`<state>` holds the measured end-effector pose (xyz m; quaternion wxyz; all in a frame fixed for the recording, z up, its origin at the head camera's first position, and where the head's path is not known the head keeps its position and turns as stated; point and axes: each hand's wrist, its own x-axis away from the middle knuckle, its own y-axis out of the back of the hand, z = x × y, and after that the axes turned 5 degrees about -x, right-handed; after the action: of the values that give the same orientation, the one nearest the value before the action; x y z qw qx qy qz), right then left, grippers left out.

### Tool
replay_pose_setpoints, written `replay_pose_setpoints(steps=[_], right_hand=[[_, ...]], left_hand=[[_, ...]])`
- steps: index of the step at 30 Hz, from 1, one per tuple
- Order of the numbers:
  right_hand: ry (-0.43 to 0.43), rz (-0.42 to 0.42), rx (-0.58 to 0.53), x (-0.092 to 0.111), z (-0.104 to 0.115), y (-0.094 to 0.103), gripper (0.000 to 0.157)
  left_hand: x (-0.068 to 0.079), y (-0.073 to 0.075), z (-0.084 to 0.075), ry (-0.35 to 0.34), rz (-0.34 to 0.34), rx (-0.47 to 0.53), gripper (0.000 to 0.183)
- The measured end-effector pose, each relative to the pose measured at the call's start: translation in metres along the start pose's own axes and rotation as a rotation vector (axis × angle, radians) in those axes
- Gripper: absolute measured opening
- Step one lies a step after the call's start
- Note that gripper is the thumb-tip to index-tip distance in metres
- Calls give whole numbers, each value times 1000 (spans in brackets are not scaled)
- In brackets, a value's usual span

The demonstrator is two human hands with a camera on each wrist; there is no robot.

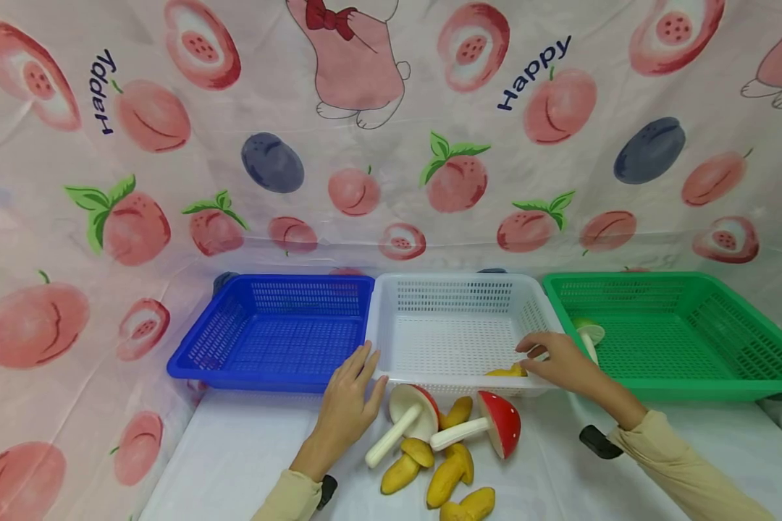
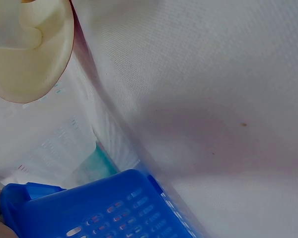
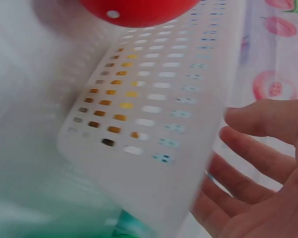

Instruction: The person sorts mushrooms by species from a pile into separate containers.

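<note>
My right hand (image 1: 563, 365) reaches over the front right corner of the white basket (image 1: 430, 379). In the right wrist view its thumb and fingers are apart and hold nothing. Just beside the fingertips, a yellow mushroom (image 1: 510, 372) lies inside against the front wall; its colour shows through the slots. My left hand (image 1: 345, 401) has loosely extended fingers at the front corners of the blue basket (image 1: 267, 383) and white basket; whether it touches a rim I cannot tell. Before the white basket lie two red-capped mushrooms (image 1: 505, 425) and several yellow mushrooms (image 1: 400, 474).
A green basket (image 1: 691, 391) stands at the right, holding a green-capped mushroom (image 1: 588, 329) near its left wall. The three baskets stand in a row on a white tablecloth (image 1: 215, 449). Behind them hangs a fruit-patterned curtain (image 1: 378, 152).
</note>
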<state>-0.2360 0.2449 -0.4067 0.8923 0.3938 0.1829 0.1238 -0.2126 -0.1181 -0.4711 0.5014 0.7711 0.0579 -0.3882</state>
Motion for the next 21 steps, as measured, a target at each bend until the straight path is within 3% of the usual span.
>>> replay_pose_setpoints(steps=[11, 17, 21], right_hand=[[61, -56, 25, 22, 30, 14, 19], [30, -18, 10, 35, 46, 14, 22], [60, 8, -11, 45, 53, 12, 21]], left_hand=[[1, -1, 1, -1, -4, -2, 45], [1, -1, 0, 5, -5, 13, 45], [1, -1, -1, 7, -2, 19, 46]])
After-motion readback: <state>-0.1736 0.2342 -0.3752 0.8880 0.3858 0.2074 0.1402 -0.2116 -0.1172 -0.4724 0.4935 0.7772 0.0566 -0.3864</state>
